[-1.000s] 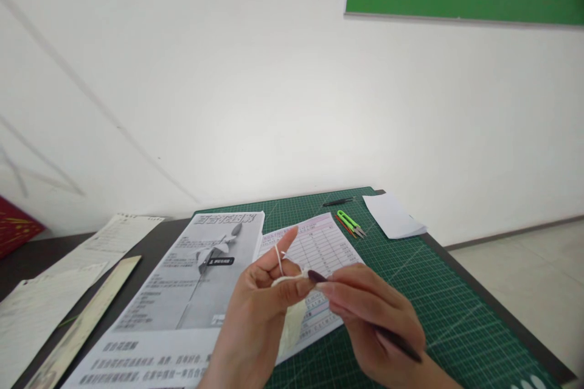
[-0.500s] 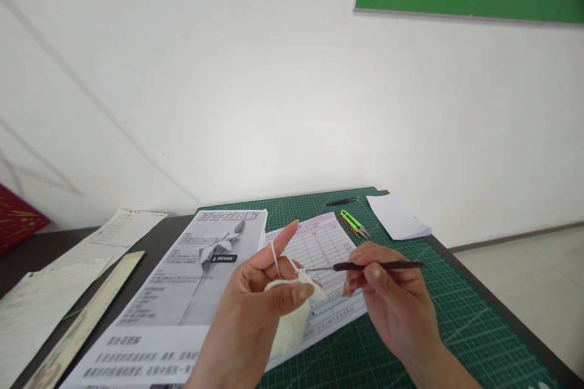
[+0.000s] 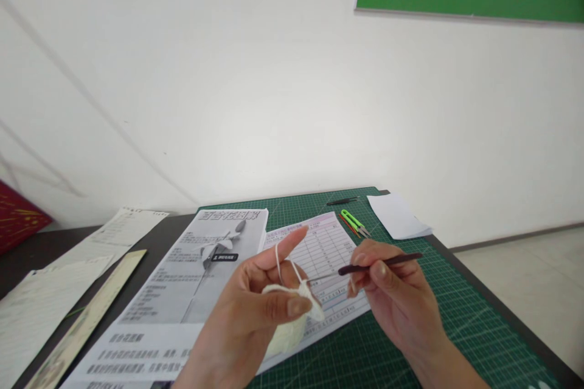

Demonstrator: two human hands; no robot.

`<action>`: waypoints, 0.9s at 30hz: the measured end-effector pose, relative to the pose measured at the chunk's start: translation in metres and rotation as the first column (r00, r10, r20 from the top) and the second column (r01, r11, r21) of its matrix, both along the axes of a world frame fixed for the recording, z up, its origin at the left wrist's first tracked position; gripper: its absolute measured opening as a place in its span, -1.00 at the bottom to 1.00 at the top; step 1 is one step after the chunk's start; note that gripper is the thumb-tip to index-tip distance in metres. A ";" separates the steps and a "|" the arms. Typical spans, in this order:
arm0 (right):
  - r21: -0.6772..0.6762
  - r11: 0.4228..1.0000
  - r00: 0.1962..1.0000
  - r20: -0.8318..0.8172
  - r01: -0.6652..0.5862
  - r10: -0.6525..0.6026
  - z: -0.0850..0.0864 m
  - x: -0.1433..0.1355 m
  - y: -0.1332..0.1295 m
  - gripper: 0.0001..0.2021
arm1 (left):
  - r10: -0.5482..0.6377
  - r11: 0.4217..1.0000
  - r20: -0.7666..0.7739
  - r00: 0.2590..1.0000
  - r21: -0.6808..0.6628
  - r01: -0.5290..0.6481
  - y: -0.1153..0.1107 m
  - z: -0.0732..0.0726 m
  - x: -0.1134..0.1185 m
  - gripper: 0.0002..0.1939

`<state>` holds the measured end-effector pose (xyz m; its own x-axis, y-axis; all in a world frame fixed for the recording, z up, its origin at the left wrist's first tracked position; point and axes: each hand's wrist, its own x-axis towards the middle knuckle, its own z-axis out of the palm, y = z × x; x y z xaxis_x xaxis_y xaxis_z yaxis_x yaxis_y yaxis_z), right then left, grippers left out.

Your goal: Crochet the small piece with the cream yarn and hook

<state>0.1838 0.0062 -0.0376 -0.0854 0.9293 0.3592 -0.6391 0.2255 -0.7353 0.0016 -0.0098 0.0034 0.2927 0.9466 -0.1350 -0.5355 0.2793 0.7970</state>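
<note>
Between thumb and fingers, my left hand (image 3: 258,304) pinches a small piece of cream crochet work (image 3: 314,305). A strand of yarn (image 3: 278,261) loops over its raised index finger and runs down to the stitches. My right hand (image 3: 399,298) grips a crochet hook (image 3: 378,264) with a dark handle, held much like a pen. The hook's thin metal shaft points left, its tip at the top edge of the crochet work. Below my left hand lies a ball of cream yarn (image 3: 286,338), partly covered by that hand.
A green cutting mat (image 3: 460,298) covers much of the dark table. On it are a printed chart (image 3: 319,240), green thread snips (image 3: 351,220), a dark slim tool (image 3: 342,201) and white paper (image 3: 396,219). A printed flower sheet (image 3: 155,310), a ruler (image 3: 89,319) and handwritten pages (image 3: 91,249) lie left.
The hook's handle has tilted, its right end rising and its left end dropping. My left index finger has shifted slightly right, and the crochet work has turned a little downward.
</note>
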 end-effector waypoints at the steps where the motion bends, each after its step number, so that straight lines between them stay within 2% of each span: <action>1: 0.006 1.000 1.000 0.001 -0.003 0.003 0.000 0.000 0.000 -0.91 | -0.017 1.000 0.019 1.000 -0.007 0.017 0.000 -0.001 -0.001 -0.47; 7: 0.032 0.999 0.999 -0.013 -0.036 0.036 0.001 0.001 0.001 -0.92 | -0.054 0.997 0.111 0.992 -0.048 0.060 0.002 -0.002 -0.002 -0.39; 11: 0.017 0.999 0.999 -0.023 -0.045 0.045 0.003 0.002 0.000 -0.93 | -0.072 0.993 0.069 0.995 -0.083 0.078 0.002 -0.001 -0.004 -0.38; 14: -0.052 0.996 0.997 -0.044 -0.072 0.070 0.003 0.002 0.001 -0.91 | -0.085 0.992 0.012 0.996 -0.087 0.086 0.001 0.000 -0.004 -0.41; 16: -0.137 0.984 0.992 -0.074 -0.114 0.104 0.002 0.001 0.003 -0.88 | -0.029 0.998 -0.077 0.997 -0.052 0.025 -0.001 0.002 -0.001 -0.45; 18: -0.238 0.959 0.984 -0.123 -0.156 0.130 0.000 -0.002 0.005 -0.85 | 0.089 0.995 -0.209 0.974 0.054 -0.080 -0.003 0.004 0.004 -0.50; 20: -0.323 0.928 0.976 -0.169 -0.185 0.136 -0.001 -0.005 0.006 -0.84 | 0.253 0.962 -0.323 0.912 0.184 -0.202 -0.005 0.004 0.011 -0.59; 22: -0.353 0.916 0.974 -0.187 -0.190 0.130 0.000 -0.008 0.006 -0.85 | 0.381 0.917 -0.371 0.847 0.270 -0.295 -0.006 0.002 0.019 -0.62; 24: -0.330 0.930 0.979 -0.172 -0.164 0.112 0.001 -0.011 0.004 -0.86 | 0.442 0.891 -0.362 0.821 0.283 -0.355 -0.007 -0.001 0.026 -0.58; 27: -0.290 0.951 0.988 -0.138 -0.108 0.070 0.002 -0.014 0.001 -0.86 | 0.432 0.899 -0.313 0.846 0.224 -0.376 -0.006 -0.006 0.030 -0.52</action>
